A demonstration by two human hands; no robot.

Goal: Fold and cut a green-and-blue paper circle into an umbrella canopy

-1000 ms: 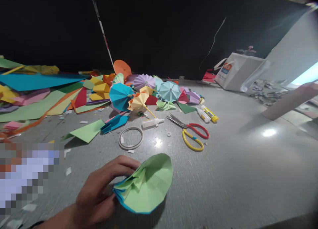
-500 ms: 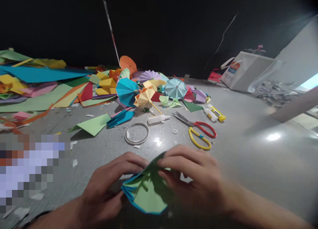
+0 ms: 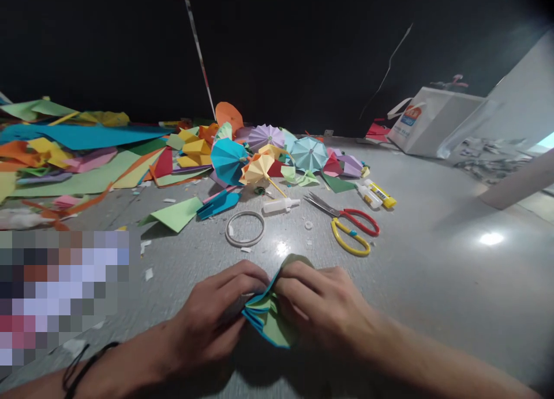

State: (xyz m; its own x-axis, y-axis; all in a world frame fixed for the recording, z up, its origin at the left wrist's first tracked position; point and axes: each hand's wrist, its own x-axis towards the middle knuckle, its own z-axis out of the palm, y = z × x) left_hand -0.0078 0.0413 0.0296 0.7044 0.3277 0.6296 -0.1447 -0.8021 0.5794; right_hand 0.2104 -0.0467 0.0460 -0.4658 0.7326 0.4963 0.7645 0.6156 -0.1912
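The left hand (image 3: 212, 312) and right hand (image 3: 320, 309) curl closed, pinching a pleated green-and-blue paper (image 3: 266, 321) between them at bottom center, over the gray table (image 3: 433, 283). Beyond lie a tape ring (image 3: 244, 228), red-and-yellow scissors (image 3: 352, 228) and paper umbrellas (image 3: 229, 161).
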